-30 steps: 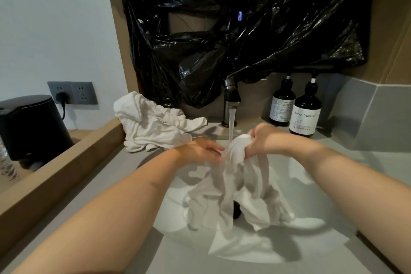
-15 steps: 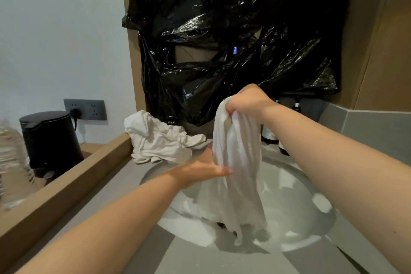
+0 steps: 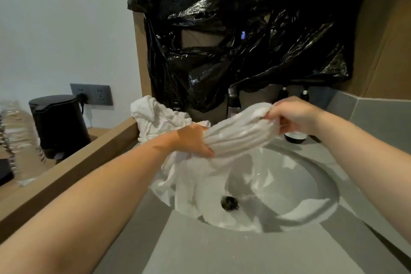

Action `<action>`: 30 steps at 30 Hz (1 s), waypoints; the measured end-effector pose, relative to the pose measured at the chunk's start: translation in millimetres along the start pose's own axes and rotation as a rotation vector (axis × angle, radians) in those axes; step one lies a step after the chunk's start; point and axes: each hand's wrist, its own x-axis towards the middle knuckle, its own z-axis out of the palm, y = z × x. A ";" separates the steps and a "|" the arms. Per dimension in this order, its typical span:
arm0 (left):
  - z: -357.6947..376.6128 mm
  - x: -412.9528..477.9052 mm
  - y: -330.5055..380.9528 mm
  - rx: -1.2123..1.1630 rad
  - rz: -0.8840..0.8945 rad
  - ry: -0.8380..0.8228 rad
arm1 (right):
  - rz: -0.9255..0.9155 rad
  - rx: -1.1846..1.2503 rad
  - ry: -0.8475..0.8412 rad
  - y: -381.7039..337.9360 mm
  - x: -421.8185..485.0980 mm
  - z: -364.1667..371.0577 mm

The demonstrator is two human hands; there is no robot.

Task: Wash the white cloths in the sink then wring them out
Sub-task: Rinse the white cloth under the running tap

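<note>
Here the bunched white cloth [image 3: 235, 138] hides most of the faucet [image 3: 232, 101].

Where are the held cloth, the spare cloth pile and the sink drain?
held cloth [image 3: 238, 138], head view, middle of the bunched roll.
cloth pile [image 3: 155, 118], head view, upper folds.
drain [image 3: 229, 203], head view, its dark centre.

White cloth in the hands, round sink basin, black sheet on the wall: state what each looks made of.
The bunched white cloth looks like terry cotton, matte: fuzzy nap, soft ridges. The round white sink basin seems glazed ceramic, glossy, with bright reflections. The crinkled black sheet is probably thin plastic film: shiny, sharp creases.
</note>
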 end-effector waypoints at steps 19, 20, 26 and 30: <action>123.3 32.7 -33.7 0.798 -0.053 -0.665 | -0.227 -1.765 -0.678 166.4 53.4 103.7; 119.9 33.2 -34.0 0.737 -0.028 -0.661 | -0.194 -1.696 -0.658 164.0 52.8 100.6; 98.0 43.4 -29.5 0.101 0.052 -0.367 | 0.173 -0.969 -0.661 133.0 50.7 77.3; 97.2 49.5 -29.1 -0.069 0.112 -0.168 | 0.108 -0.730 -0.502 131.2 62.1 57.1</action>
